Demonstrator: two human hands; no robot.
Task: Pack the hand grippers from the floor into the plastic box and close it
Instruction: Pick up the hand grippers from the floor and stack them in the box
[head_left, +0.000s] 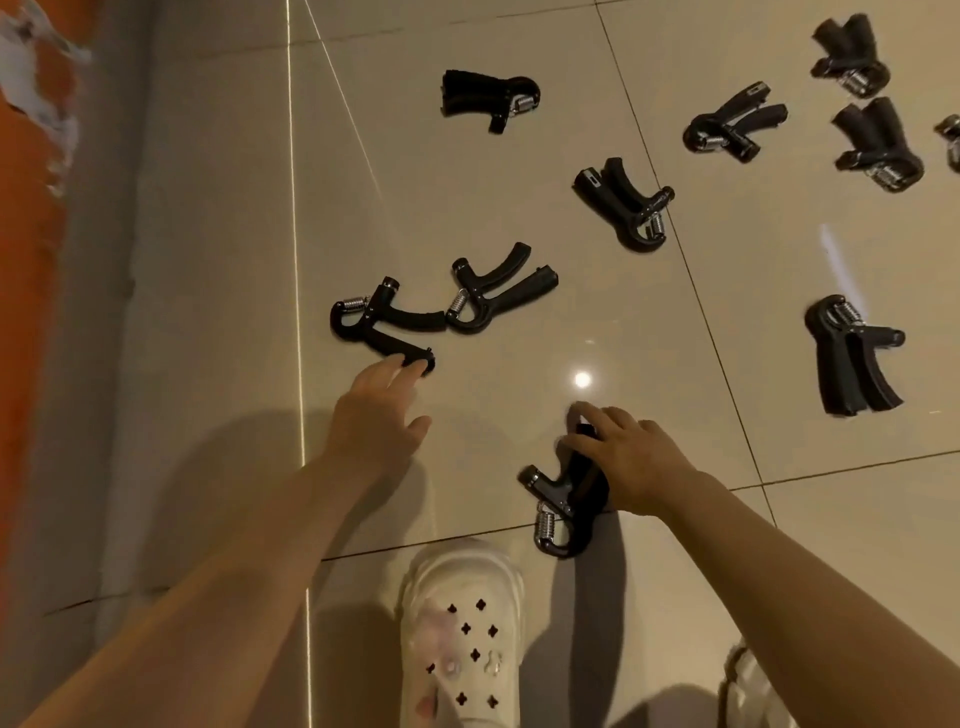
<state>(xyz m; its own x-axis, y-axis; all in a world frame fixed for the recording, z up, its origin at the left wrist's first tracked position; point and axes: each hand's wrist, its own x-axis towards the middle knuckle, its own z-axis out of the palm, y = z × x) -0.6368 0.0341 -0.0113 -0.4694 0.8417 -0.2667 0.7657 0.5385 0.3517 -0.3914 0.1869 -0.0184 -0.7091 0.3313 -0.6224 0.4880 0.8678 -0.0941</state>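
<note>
Reaching forward with left hand, fingers spread and open, tips just touching lower handle of nearest hand gripper, lying straight ahead, handles running rightward toward a second gripper beside it. Closing right hand over handles of another gripper near white shoe. Plastic box not showing; open tile floor leftward giving room.

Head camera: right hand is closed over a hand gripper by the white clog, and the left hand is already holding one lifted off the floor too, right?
Not quite. In the head view the left hand holds nothing: its fingertips only reach the handle end of a hand gripper lying flat on the tiled floor. The right hand does cover a hand gripper by the white clog.
</note>
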